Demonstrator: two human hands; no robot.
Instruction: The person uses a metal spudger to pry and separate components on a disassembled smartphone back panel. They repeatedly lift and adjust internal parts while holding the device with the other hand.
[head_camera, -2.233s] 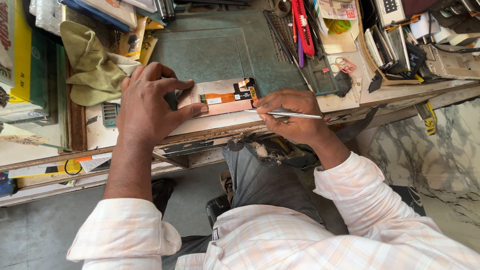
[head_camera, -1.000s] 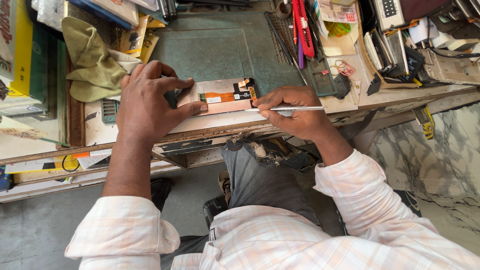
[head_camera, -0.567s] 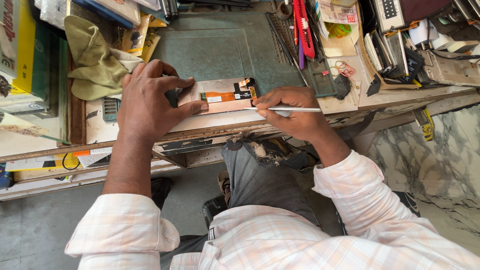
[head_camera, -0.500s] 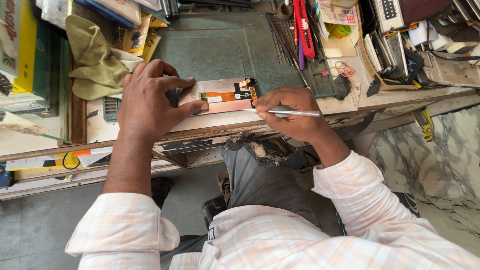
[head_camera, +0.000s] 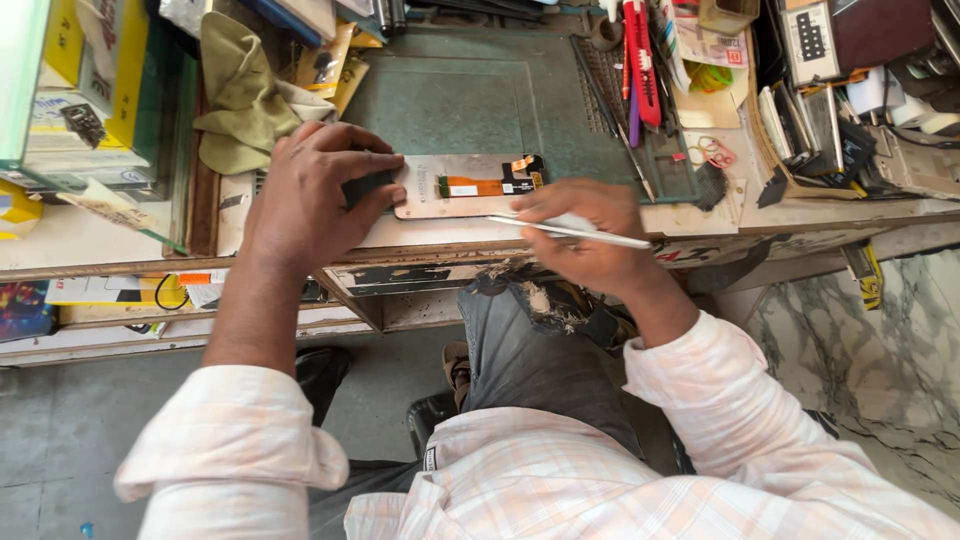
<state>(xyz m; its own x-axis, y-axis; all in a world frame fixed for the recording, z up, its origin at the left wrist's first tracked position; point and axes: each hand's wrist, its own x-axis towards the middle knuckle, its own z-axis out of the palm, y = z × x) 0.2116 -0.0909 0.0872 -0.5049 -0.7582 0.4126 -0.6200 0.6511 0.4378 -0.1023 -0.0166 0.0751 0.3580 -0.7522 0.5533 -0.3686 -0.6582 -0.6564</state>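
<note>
A flat phone display panel (head_camera: 470, 188) with an orange flex cable lies face down at the near edge of a workbench. My left hand (head_camera: 315, 195) presses on its left end, fingers spread over a dark piece there. A thin white rod-like tool (head_camera: 580, 232) is pinched in my right hand (head_camera: 585, 235), its tip touching the panel's near right edge. The panel's left end is hidden under my left fingers.
A green cutting mat (head_camera: 470, 95) lies behind the panel. An olive cloth (head_camera: 240, 90) sits at the back left beside yellow boxes (head_camera: 60, 90). Red-handled tools (head_camera: 640, 60), scissors and stacked phone parts (head_camera: 810, 120) crowd the right. The bench edge (head_camera: 440, 265) is worn.
My right hand has shifted the white tool slightly along the panel's near edge. My left hand has stayed pressed on the panel.
</note>
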